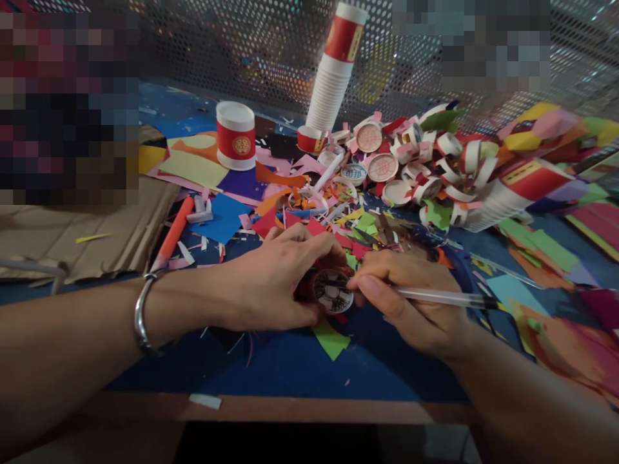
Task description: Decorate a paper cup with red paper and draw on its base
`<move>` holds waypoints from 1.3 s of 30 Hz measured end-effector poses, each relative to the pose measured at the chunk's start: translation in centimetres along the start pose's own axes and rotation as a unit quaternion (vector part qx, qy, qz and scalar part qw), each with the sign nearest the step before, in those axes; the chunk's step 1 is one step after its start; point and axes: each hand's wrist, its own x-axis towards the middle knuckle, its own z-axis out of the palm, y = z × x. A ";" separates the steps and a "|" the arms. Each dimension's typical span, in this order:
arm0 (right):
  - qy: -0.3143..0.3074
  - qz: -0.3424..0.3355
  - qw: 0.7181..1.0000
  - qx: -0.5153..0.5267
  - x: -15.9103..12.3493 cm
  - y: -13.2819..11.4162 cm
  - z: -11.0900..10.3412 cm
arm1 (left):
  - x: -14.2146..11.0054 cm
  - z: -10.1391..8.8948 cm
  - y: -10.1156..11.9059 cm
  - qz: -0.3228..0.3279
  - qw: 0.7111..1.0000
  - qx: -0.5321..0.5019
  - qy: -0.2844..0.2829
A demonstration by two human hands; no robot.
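My left hand (285, 277) curls its fingers and thumb around a small round piece (333, 291), which looks like the cut-off bottom of a paper cup with a dark drawing on its white face. In my right hand (411, 296) is a pen (445, 297) with a clear barrel and dark end, its tip side at the right edge of the drawn face. A green paper scrap (333, 339) lies just below the round piece. Fingers partly hide the rim of the piece.
Colored paper scraps (285, 193) cover the table's middle. Behind stand a paper cup (236, 136) and a tall cup stack (333, 71); another stack (522, 190) lies tilted at right. Cut cup bottoms (382, 167) are heaped there. Cardboard (97, 238) and an orange marker (175, 231) lie left.
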 end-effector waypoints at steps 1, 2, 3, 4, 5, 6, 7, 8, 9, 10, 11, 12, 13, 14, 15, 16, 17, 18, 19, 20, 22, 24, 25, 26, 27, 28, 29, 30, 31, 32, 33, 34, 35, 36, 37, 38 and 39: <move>0.002 0.000 1.000 0.001 0.0 0.0 0.0 | 0.0 0.0 0.0 0.002 1.000 -0.002 -0.001; 0.005 -0.001 1.000 0.001 0.0 0.0 0.1 | 0.0 -0.1 0.0 0.004 1.000 -0.002 0.000; 0.007 -0.002 1.000 0.001 0.0 0.0 0.1 | 0.0 -0.1 0.0 0.005 1.000 -0.001 0.002; 0.006 0.000 1.000 -0.001 0.0 -0.1 0.1 | 0.0 -0.1 0.0 0.005 1.000 0.001 0.005; 0.005 0.001 1.000 -0.002 0.1 -0.1 0.1 | 0.0 -0.1 -0.1 0.005 1.000 0.004 0.007; 0.003 0.003 1.000 -0.002 0.1 -0.1 0.1 | 0.1 0.0 -0.1 0.003 1.000 0.007 0.007; 0.001 0.002 1.000 0.001 0.1 -0.1 0.1 | 0.1 0.0 -0.1 0.003 1.000 0.008 0.006; 0.001 0.002 1.000 0.003 0.1 0.0 0.0 | 0.1 0.0 -0.1 0.002 1.000 0.007 0.005; 0.001 0.002 1.000 0.006 0.0 0.0 0.0 | 0.1 0.1 -0.2 0.002 1.000 0.006 0.003; 0.003 0.001 1.000 0.009 0.0 0.0 0.0 | 0.1 0.1 -0.2 0.002 1.000 0.004 0.001; 0.003 0.002 1.000 0.010 0.0 0.1 0.0 | 0.1 0.1 -0.2 0.003 1.000 0.001 0.002; 0.003 0.004 1.000 0.008 0.0 0.1 0.0 | 0.1 0.1 -0.2 0.003 1.000 0.000 0.002; 0.002 0.004 1.000 0.006 0.0 0.1 0.0 | 0.1 0.2 -0.2 0.004 1.000 -0.002 0.004; -0.001 0.005 1.000 0.004 -0.1 0.1 0.0 | 0.1 0.2 -0.2 0.005 1.000 -0.002 0.005; -0.002 0.003 1.000 0.004 -0.1 0.2 0.0 | 0.1 0.2 -0.2 0.006 1.000 -0.002 0.007; -0.003 0.003 1.000 0.006 -0.1 0.1 0.0 | 0.1 0.2 -0.2 0.007 1.000 -0.003 0.007; -0.004 0.004 1.000 0.010 -0.1 0.1 0.0 | 0.1 0.2 -0.2 0.007 1.000 -0.003 0.007; -0.004 0.006 1.000 0.016 -0.1 0.1 0.0 | 0.1 0.2 -0.2 0.006 1.000 -0.004 0.007; -0.004 0.009 1.000 0.021 -0.1 0.1 0.0 | 0.1 0.2 -0.2 0.006 1.000 -0.005 0.006; -0.003 0.009 1.000 0.026 -0.1 0.1 0.0 | 0.1 0.2 -0.2 0.006 1.000 -0.006 0.005; 0.003 0.006 1.000 0.029 -0.1 0.1 0.1 | 0.1 0.2 -0.2 0.005 1.000 -0.009 0.004; 0.003 0.003 1.000 0.026 -0.1 0.1 0.1 | 0.1 0.2 -0.2 0.004 1.000 -0.011 0.003; 0.000 0.005 1.000 0.024 -0.1 0.2 0.2 | 0.1 0.2 -0.2 0.005 1.000 -0.010 0.004; -0.003 0.007 1.000 0.022 -0.1 0.2 0.2 | 0.2 0.2 -0.2 0.005 1.000 -0.009 0.004; -0.005 0.010 1.000 0.020 -0.2 0.2 0.1 | 0.2 0.2 -0.2 0.005 1.000 -0.008 0.004; -0.005 0.012 1.000 0.019 -0.2 0.2 0.1 | 0.2 0.2 -0.2 0.006 1.000 -0.008 0.004; -0.005 0.012 1.000 0.019 -0.3 0.3 0.1 | 0.2 0.2 -0.2 0.006 1.000 -0.008 0.004; -0.002 0.011 1.000 0.018 -0.3 0.3 0.1 | 0.2 0.2 -0.2 0.007 1.000 -0.010 0.003; 0.001 0.008 1.000 0.017 -0.2 0.3 0.1 | 0.2 0.2 -0.2 0.006 1.000 -0.012 0.002; 0.005 0.004 1.000 0.013 -0.2 0.3 0.1 | 0.1 0.1 -0.2 0.005 1.000 -0.013 0.002; 0.010 -0.002 1.000 0.008 -0.1 0.3 0.1 | 0.1 0.1 -0.2 0.004 1.000 -0.014 0.002; 0.015 -0.006 1.000 0.003 -0.1 0.2 0.1 | 0.1 0.1 -0.1 0.002 1.000 -0.015 0.002; 0.017 -0.009 1.000 -0.002 0.0 0.2 0.1 | 0.1 0.1 -0.1 0.002 1.000 -0.016 0.001; 0.017 -0.011 1.000 -0.006 0.0 0.2 0.2 | 0.1 0.1 -0.1 0.002 1.000 -0.016 0.001; 0.015 -0.009 1.000 -0.008 0.1 0.2 0.2 | 0.1 0.1 -0.1 0.004 1.000 -0.016 0.001; 0.012 -0.006 1.000 -0.007 0.0 0.2 0.1 | 0.1 0.2 -0.1 0.005 1.000 -0.017 0.000; 0.009 -0.002 1.000 -0.006 0.0 0.2 0.1 | 0.2 0.2 -0.2 0.007 1.000 -0.017 0.000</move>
